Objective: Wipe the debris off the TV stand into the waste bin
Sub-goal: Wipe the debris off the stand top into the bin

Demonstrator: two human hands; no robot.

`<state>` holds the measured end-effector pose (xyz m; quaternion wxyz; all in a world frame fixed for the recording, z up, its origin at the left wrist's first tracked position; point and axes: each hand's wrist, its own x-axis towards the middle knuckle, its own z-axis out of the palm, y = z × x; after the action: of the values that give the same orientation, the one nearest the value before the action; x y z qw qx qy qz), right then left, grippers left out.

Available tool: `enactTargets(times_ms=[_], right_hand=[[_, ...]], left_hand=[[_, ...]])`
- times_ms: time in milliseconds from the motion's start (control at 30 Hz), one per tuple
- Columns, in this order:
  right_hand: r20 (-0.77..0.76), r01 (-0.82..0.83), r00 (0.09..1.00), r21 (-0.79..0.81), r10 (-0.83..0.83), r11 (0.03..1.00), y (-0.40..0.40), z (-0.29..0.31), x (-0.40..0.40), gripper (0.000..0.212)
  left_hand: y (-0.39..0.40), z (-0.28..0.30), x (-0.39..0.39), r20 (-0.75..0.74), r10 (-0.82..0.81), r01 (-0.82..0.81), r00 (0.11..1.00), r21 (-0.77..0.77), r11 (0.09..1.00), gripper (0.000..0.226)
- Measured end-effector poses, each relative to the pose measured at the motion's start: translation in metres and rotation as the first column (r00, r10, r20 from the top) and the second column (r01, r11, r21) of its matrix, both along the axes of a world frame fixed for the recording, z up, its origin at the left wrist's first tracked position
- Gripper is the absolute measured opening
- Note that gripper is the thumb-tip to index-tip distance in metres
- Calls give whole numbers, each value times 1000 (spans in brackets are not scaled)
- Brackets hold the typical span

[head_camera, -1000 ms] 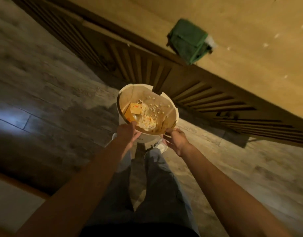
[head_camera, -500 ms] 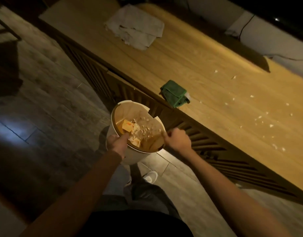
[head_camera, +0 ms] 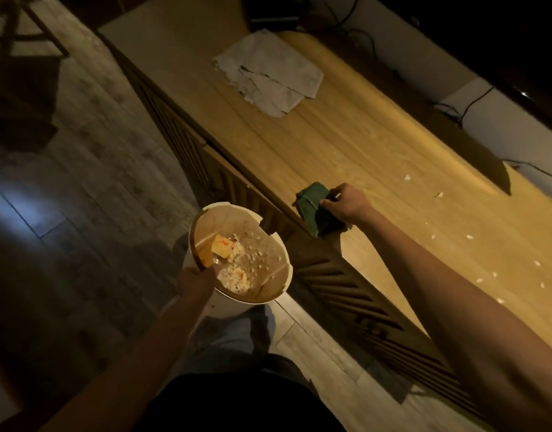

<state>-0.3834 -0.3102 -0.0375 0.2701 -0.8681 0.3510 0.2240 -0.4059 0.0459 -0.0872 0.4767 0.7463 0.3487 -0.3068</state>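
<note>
TV stand (head_camera: 346, 141): long wooden bench, slatted front, runs diagonally from top left to bottom right. Wood-plank floor (head_camera: 90, 188) to its left. Dark TV (head_camera: 486, 42) along the back at top right, with cables (head_camera: 474, 101) against the pale wall beneath it.

Grey cloth (head_camera: 268, 76), crumpled and flat, on the far end of the bench top, well apart from both hands.

Waste bin (head_camera: 206, 300): white, round, notched rim, held off the floor just beside the bench's front edge, below the top surface. Inside: a yellow packet (head_camera: 222, 246) with red print, too blurred to read, plus a heap of pale crumbs and scraps. No other writing or brand legible anywhere.

Left hand (head_camera: 196, 279) grips the bin's near rim, fingers curled over the edge, arm coming up from the bottom left.

Right hand (head_camera: 346, 203) is on the bench top at its front edge, fingers curled and pinching the green cloth (head_camera: 312, 210), a folded pad that lies right on the edge, partly overhanging the front. Cloth is just right of the bin and above it.

Debris (head_camera: 469, 236): small white flecks scattered over the bench top to the right of the right hand, some near the forearm, a couple further back by the TV's shadow. None touching the cloth.
</note>
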Motion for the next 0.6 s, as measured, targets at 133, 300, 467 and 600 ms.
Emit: enactTargets(times_ms=[133, 300, 467, 600], right_hand=[[-22, -10, 1000, 120, 13, 993, -8, 1, 2, 68], [-62, 26, 998, 187, -15, 982, -5, -3, 2, 49], [100, -70, 993, 158, 54, 985, 9, -1, -6, 44], [276, -143, 958, 231, 76, 962, 11, 2, -22, 29]], left_hand=[[-15, -5, -6, -16, 38, -38, 999, -13, 999, 50], [-33, -6, -7, -60, 93, -88, 994, 78, 993, 57], [-39, -12, -12, -74, 132, -128, 989, 58, 990, 51], [-46, -17, -22, -73, 135, -129, 988, 81, 988, 38]])
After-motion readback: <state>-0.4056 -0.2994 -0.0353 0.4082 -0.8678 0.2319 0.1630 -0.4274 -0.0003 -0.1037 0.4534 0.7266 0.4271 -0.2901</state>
